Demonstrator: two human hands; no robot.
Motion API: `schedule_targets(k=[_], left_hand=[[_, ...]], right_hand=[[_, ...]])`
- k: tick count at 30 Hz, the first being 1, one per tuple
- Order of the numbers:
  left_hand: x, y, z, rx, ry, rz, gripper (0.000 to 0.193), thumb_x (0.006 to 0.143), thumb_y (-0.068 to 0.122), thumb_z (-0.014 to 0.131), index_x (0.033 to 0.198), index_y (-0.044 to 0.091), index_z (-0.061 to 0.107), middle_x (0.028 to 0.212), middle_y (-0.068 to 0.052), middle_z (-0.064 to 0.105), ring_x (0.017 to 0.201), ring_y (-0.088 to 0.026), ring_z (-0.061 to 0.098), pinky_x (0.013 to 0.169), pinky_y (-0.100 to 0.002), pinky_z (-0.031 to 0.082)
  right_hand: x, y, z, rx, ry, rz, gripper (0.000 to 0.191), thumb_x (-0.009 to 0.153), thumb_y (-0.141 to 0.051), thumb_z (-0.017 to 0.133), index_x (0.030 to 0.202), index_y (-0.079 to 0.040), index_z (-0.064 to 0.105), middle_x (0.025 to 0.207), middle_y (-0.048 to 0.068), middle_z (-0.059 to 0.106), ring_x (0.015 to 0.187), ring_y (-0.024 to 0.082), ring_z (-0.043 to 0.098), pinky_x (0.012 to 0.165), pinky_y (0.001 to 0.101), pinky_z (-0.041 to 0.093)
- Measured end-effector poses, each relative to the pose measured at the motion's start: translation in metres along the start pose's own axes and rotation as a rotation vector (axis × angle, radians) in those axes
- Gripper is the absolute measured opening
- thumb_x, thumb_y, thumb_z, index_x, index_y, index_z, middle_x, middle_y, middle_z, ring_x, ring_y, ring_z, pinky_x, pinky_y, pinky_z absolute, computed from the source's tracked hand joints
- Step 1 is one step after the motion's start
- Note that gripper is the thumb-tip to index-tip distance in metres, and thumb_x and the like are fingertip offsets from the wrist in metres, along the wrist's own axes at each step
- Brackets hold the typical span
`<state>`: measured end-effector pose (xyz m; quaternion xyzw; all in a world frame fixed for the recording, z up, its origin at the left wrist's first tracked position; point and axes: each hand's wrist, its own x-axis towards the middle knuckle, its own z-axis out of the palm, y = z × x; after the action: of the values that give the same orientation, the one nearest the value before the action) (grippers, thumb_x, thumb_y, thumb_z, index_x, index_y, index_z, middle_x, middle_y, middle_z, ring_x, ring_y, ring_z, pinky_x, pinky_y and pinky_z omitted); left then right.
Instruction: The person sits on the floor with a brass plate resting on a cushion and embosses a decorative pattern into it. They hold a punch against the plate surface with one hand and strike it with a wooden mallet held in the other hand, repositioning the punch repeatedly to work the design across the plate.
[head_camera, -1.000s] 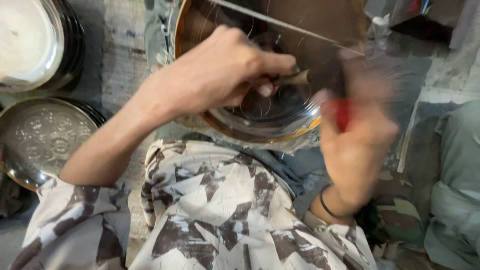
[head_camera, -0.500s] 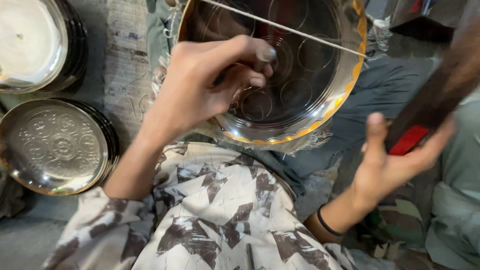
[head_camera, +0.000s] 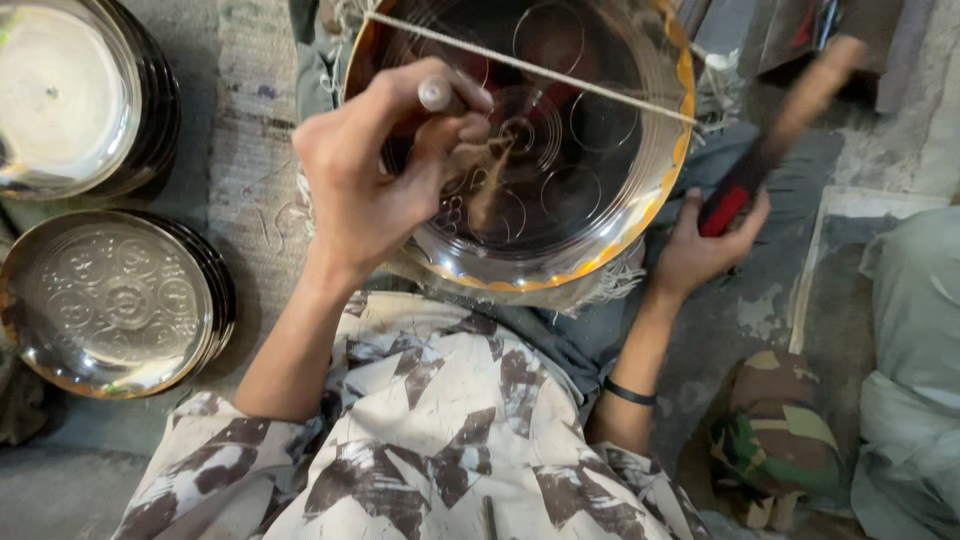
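Punch (head_camera: 437, 95) in left hand (head_camera: 365, 185), over metal plate (head_camera: 600, 215)

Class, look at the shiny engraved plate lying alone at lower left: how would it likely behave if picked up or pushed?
The plate looks like thin polished metal, so probably stiff and fairly light. Its glossy surface may be slippery. Lying flat, it should slide rather than roll or tip.

No packages, labels, signs or screens are showing anywhere in this view.
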<state>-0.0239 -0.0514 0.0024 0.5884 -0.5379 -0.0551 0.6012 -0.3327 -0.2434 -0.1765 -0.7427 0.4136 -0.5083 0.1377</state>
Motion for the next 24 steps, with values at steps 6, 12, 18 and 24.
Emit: schedule_targets(k=[6, 12, 18, 24], left_hand=[[-0.007, -0.005, -0.001, 0.007, 0.014, -0.019, 0.020, 0.107, -0.014, 0.068, 0.120, -0.001, 0.061, 0.110, -0.009, 0.076, 0.097, -0.013, 0.080, 0.086, -0.022, 0.064], [-0.004, -0.004, -0.001, 0.021, 0.014, -0.008, 0.024, 0.104, -0.015, 0.067, 0.122, -0.001, 0.062, 0.110, -0.010, 0.076, 0.098, -0.015, 0.080, 0.084, -0.021, 0.064], [-0.006, -0.001, 0.000, -0.017, 0.015, -0.028, 0.021, 0.103, -0.015, 0.069, 0.118, -0.002, 0.062, 0.110, -0.009, 0.076, 0.096, -0.014, 0.079, 0.086, -0.022, 0.063], [-0.005, 0.000, -0.001, 0.019, -0.015, -0.012, 0.025, 0.101, -0.012, 0.075, 0.119, 0.000, 0.064, 0.106, -0.008, 0.077, 0.092, -0.014, 0.079, 0.082, -0.022, 0.062]], right_hand=[[0.004, -0.017, 0.003, 0.075, -0.089, 0.249, 0.052, 0.097, 0.007, 0.080, 0.141, 0.003, 0.053, 0.104, 0.005, 0.066, 0.091, 0.011, 0.060, 0.082, 0.0258, 0.053], [0.003, -0.018, 0.005, 0.016, -0.073, 0.279, 0.052, 0.095, 0.007, 0.081, 0.140, 0.003, 0.055, 0.094, 0.003, 0.061, 0.082, 0.009, 0.055, 0.073, 0.0250, 0.049], [0.001, -0.016, 0.000, 0.010, -0.101, 0.243, 0.054, 0.095, 0.009, 0.081, 0.141, 0.002, 0.055, 0.099, 0.005, 0.065, 0.087, 0.009, 0.059, 0.078, 0.0259, 0.051], [0.001, -0.018, 0.001, -0.052, -0.107, 0.279, 0.054, 0.091, 0.008, 0.080, 0.139, 0.001, 0.055, 0.089, 0.006, 0.068, 0.080, 0.009, 0.062, 0.072, 0.0251, 0.051]])
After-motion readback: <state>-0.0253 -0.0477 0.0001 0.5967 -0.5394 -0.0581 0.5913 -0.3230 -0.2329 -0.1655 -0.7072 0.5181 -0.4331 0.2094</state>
